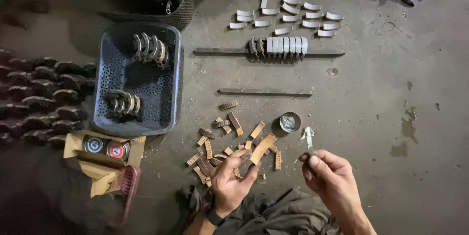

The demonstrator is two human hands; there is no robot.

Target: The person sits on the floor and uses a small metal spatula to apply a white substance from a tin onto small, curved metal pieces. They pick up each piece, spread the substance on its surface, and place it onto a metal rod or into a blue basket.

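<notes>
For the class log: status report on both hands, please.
Left hand holds tan lining strip. Right hand pinches small applicator. Open tin beyond; nothing in the way.

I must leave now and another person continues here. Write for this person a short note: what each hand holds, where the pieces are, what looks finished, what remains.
Left hand: holds one brown lining strip by its end.
Right hand: pinches a small glue-smeared blade, tip up.
Open round tin: on the floor beside the blade.
Loose brown strips: scattered in front of the left hand.
Looks done: curved shoes lined on the metal bar, more in rows behind it.
Apparently left: the loose strips and the curved shoes in the blue basket.
</notes>
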